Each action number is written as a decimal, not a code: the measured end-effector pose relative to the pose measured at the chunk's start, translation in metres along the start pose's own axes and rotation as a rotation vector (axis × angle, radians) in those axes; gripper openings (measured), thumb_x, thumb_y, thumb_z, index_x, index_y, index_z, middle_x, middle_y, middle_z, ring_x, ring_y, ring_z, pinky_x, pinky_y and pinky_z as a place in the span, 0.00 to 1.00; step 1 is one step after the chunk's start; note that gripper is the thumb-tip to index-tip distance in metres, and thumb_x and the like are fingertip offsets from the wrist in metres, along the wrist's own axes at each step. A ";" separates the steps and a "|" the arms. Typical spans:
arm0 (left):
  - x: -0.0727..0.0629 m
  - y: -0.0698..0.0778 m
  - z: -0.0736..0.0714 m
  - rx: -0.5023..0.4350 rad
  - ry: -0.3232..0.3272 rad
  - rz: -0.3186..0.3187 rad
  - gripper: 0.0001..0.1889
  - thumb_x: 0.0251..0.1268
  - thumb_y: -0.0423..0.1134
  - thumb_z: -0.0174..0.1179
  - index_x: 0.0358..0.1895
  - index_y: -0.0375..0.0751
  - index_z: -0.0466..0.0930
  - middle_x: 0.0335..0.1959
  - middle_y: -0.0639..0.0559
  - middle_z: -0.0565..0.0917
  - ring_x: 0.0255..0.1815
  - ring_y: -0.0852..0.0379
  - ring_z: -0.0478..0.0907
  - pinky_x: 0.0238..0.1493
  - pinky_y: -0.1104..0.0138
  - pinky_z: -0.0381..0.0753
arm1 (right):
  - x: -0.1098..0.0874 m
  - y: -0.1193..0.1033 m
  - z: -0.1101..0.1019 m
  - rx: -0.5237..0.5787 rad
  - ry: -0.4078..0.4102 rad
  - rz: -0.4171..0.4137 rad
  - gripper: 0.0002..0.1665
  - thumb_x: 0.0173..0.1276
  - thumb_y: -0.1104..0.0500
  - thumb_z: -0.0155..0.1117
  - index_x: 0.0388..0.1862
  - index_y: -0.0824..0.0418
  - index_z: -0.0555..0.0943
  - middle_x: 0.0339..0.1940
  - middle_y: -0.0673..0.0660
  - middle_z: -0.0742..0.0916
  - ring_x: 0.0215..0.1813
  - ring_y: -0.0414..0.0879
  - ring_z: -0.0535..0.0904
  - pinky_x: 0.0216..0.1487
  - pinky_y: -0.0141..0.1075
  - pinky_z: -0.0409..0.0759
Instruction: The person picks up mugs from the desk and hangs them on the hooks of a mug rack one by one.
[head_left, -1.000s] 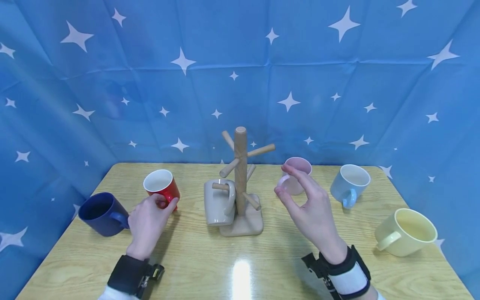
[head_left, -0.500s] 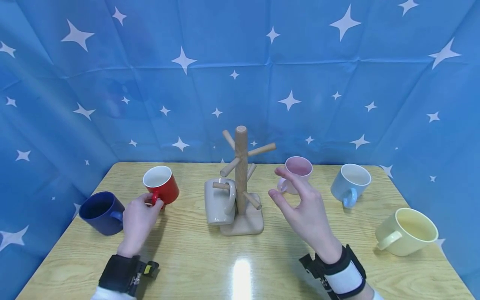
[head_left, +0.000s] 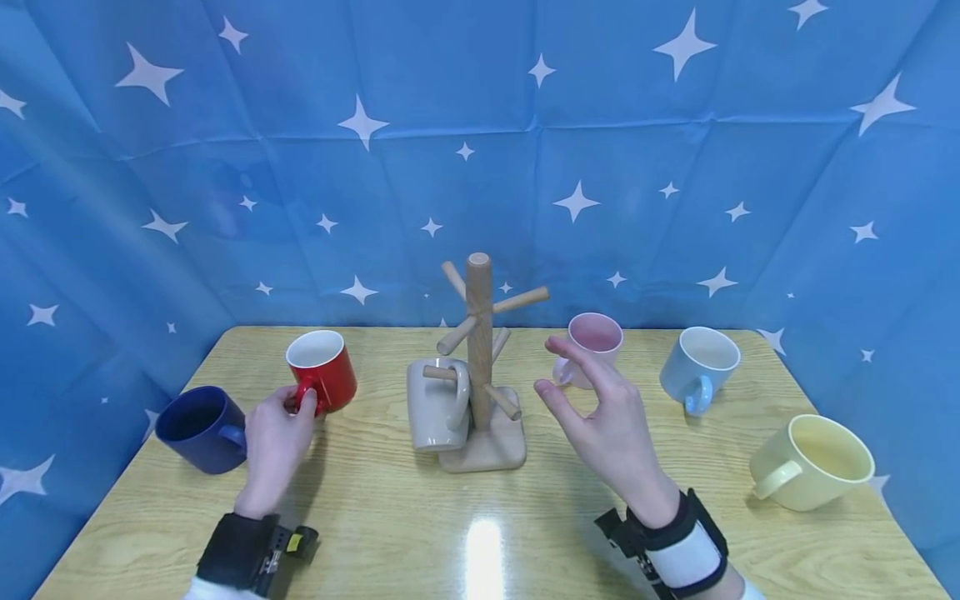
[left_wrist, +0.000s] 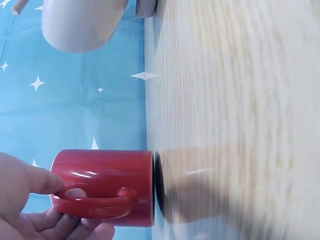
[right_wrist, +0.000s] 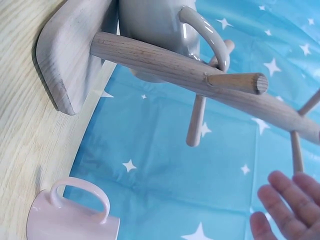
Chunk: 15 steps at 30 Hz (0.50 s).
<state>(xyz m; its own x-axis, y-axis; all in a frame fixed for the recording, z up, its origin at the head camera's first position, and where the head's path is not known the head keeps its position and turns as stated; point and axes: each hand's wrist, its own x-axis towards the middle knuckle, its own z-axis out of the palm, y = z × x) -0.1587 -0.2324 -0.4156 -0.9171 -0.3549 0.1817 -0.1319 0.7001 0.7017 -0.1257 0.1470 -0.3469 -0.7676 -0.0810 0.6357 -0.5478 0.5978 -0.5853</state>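
My left hand point(head_left: 277, 446) pinches the handle of a red mug point(head_left: 335, 379) with a white inside. In the left wrist view the thumb lies on the top of the handle and fingers curl under it; the red mug point(left_wrist: 107, 167) is upright, its base right at the tabletop. My right hand point(head_left: 611, 425) is held in the air, thumb and fingers spread apart with nothing between them. It overlaps a pink mug point(head_left: 596, 333) in the head view, right of a wooden mug tree point(head_left: 480, 350). A grey mug point(head_left: 429, 421) hangs by its handle from a lower left peg.
A dark blue mug point(head_left: 198, 433) stands left of my left hand. At the right are a light blue mug point(head_left: 686, 379) and a pale yellow mug point(head_left: 810, 475) on the wooden table point(head_left: 405, 533). A blue star-patterned cloth point(head_left: 480, 100) hangs behind.
The red mug has turned, its handle swinging from front right to front left with my left hand, which moved left. My right hand has shifted slightly left, its fingers spreading wider.
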 end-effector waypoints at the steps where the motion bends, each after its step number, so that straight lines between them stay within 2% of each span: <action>1: 0.000 0.001 0.001 -0.007 0.004 -0.009 0.21 0.80 0.42 0.54 0.57 0.24 0.82 0.49 0.25 0.87 0.43 0.35 0.82 0.38 0.62 0.71 | 0.000 0.000 0.000 0.001 0.000 0.000 0.30 0.65 0.64 0.75 0.66 0.63 0.82 0.62 0.61 0.90 0.67 0.60 0.85 0.64 0.59 0.82; 4: 0.000 0.001 0.002 -0.039 0.003 -0.026 0.22 0.82 0.43 0.53 0.59 0.24 0.81 0.53 0.25 0.86 0.50 0.33 0.82 0.44 0.60 0.75 | 0.000 0.000 0.000 0.003 0.000 -0.004 0.29 0.65 0.64 0.75 0.66 0.64 0.82 0.62 0.61 0.90 0.67 0.60 0.85 0.64 0.59 0.82; 7: 0.001 0.001 0.003 -0.097 -0.027 -0.060 0.24 0.84 0.46 0.50 0.62 0.25 0.79 0.56 0.26 0.85 0.53 0.34 0.81 0.48 0.60 0.76 | 0.000 0.000 0.002 0.007 -0.005 -0.009 0.29 0.65 0.64 0.75 0.66 0.64 0.82 0.62 0.61 0.90 0.67 0.60 0.85 0.65 0.59 0.82; 10: 0.002 0.001 0.003 -0.193 -0.062 -0.121 0.26 0.87 0.48 0.44 0.64 0.26 0.75 0.58 0.27 0.82 0.54 0.38 0.76 0.52 0.59 0.73 | 0.000 0.000 0.003 0.016 -0.019 -0.008 0.29 0.65 0.64 0.75 0.66 0.64 0.82 0.62 0.61 0.90 0.67 0.59 0.85 0.65 0.59 0.82; 12: 0.003 0.001 0.002 -0.264 -0.079 -0.159 0.27 0.88 0.49 0.40 0.68 0.27 0.71 0.62 0.28 0.79 0.58 0.39 0.74 0.61 0.55 0.75 | -0.001 -0.001 0.005 0.024 -0.030 -0.007 0.29 0.66 0.64 0.75 0.65 0.65 0.82 0.62 0.61 0.90 0.67 0.59 0.85 0.65 0.59 0.82; 15: 0.003 0.002 0.002 -0.354 -0.078 -0.206 0.28 0.89 0.50 0.36 0.69 0.28 0.66 0.59 0.33 0.75 0.59 0.43 0.70 0.64 0.57 0.73 | -0.002 -0.002 0.007 0.039 -0.048 0.005 0.28 0.66 0.64 0.75 0.66 0.64 0.82 0.61 0.61 0.90 0.67 0.58 0.85 0.65 0.58 0.83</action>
<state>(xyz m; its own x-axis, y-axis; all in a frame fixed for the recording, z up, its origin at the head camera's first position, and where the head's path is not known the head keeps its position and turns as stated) -0.1622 -0.2307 -0.4150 -0.9126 -0.4078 -0.0304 -0.1906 0.3583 0.9139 -0.1253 0.1402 -0.3507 -0.7849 -0.1166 0.6085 -0.5557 0.5668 -0.6082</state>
